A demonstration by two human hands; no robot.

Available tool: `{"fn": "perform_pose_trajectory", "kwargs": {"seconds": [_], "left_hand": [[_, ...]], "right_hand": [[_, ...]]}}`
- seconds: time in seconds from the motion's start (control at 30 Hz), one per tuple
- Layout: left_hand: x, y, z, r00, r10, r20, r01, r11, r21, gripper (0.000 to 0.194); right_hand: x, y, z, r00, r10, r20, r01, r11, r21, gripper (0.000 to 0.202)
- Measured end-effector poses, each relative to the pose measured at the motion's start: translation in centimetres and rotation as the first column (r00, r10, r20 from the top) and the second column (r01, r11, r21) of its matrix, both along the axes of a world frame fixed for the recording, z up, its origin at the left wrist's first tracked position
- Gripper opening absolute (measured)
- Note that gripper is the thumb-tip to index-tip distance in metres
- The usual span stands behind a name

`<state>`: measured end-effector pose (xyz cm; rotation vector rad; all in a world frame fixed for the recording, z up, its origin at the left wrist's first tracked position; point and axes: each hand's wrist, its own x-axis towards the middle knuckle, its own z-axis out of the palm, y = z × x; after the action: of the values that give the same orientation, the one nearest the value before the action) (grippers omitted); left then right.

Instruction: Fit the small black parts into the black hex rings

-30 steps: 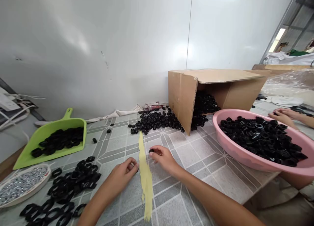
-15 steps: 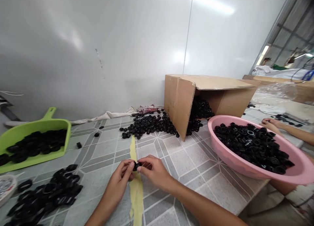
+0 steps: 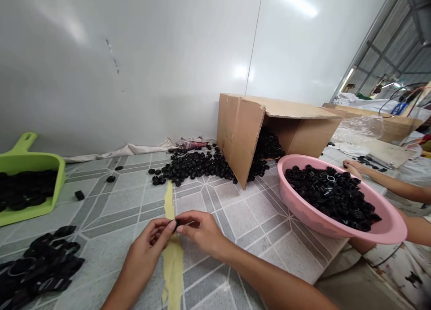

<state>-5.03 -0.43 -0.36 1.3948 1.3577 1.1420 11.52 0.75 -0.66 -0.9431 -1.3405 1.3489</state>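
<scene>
Over ragged yellow tape strip (image 3: pixel 173 274): one small black plastic-looking part (image 3: pixel 177 224), pinched by left hand (image 3: pixel 151 240) and right hand (image 3: pixel 204 233); slack fingertips might drop it. Beyond: loose heap of small black rounds (image 3: pixel 195 166), where it could be lost.

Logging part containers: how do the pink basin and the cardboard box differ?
Shape: the pink basin is rounded; the cardboard box is brown and straight-edged.
Pose: the basin's opening faces up; the box's opening faces sideways.
Contents: the basin's black parts sit within its rim; at the box, some also lie outside on the table.
Shared: both hold small black parts.
</scene>
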Motion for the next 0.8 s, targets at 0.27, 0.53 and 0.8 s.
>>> {"fn": "perform_pose_trajectory", "kwargs": {"seconds": [0.27, 0.53, 0.8], "left_hand": [[0.4, -0.5, 0.7, 0.994, 0.000, 0.107, 0.006, 0.998, -0.056, 0.052], [0.2, -0.8, 0.2, 0.996, -0.041, 0.084, 0.048, 0.995, -0.082, 0.044], [0.0, -0.6, 0.5, 0.996, -0.085, 0.035, 0.088, 0.990, -0.106, 0.040]], "right_hand": [[0.1, -1.1, 0.7, 0.996, -0.041, 0.078, 0.031, 0.991, 0.130, 0.024], [0.5, -1.2, 0.7, 0.971, -0.053, 0.232, -0.018, 0.955, 0.295, 0.025], [0.8, -1.4, 0.4, 0.937, -0.062, 0.343, -0.127, 0.856, 0.501, 0.034]]}}
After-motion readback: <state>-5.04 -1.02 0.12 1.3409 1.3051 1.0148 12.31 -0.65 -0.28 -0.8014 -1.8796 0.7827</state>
